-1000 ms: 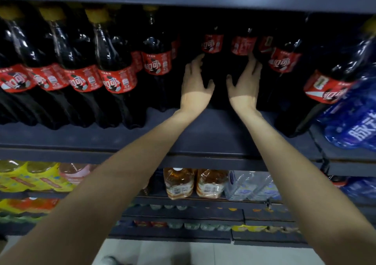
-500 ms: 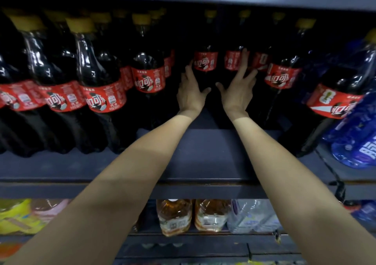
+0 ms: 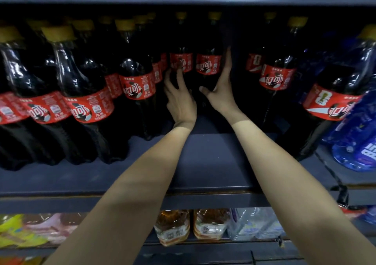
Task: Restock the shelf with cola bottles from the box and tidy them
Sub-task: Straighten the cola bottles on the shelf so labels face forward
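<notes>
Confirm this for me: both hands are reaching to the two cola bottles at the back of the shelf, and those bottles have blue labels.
Not quite. The head view shows both the left hand and the right hand at the two cola bottles at the back of the shelf, but their labels are red, not blue. The only blue there is the pack at the far right.

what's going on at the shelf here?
A person is tidying cola bottles on a dark shelf. Both arms reach to the back of a gap in the row. The left hand touches one rear bottle with spread fingers; the right hand lies flat along the right side of the bottle beside it. Neither bottle is gripped. Bottles stand further forward on both sides, and the shelf front in the middle is bare.
</notes>
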Available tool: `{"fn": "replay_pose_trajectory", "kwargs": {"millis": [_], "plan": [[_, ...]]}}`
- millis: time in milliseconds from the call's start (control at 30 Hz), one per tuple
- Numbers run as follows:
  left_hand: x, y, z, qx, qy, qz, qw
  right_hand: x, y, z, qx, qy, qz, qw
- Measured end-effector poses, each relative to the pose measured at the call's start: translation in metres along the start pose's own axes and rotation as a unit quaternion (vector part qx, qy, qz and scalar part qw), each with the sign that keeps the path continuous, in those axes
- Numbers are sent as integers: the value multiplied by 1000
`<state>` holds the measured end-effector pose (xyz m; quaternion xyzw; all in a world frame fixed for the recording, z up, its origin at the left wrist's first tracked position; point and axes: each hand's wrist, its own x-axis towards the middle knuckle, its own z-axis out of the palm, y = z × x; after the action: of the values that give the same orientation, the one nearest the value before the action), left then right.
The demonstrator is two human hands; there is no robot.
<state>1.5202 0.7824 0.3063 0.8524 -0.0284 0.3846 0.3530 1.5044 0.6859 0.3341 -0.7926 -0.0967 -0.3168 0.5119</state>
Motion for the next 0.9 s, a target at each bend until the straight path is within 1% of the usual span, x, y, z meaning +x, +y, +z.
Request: {"fn": "replay_pose_trajectory", "kwargs": {"millis": [100,167,267,300,400,500,633,767,833,900], "plan": [[-3,-2,-1,4,-8,15,1000,8,1,0,17,-47,26,998],[-6,-5,-1,24,-2,64,998,11,0,-3,-11,-59,48,997],[-6,-12,2,72,12,128,989,9,-6,-8,-148,-33,93,984],[-5,-15,3,88,12,140,986,8,-8,-8,-174,-21,99,980],[0,-23,0,128,15,178,975,8,-10,-2,-161,2,76,984],[5,-29,-1,155,31,224,962,8,-12,7,-152,14,78,985],[6,-32,1,168,25,225,960,7,-15,14,-174,23,70,982],[5,-30,0,151,1,210,966,5,-20,11,-186,4,85,979],[1,-24,-8,100,-26,208,973,-2,-28,6,-197,-16,88,976],[-7,-12,-22,15,-63,188,980,-19,-39,-3,-232,-17,76,970]]}}
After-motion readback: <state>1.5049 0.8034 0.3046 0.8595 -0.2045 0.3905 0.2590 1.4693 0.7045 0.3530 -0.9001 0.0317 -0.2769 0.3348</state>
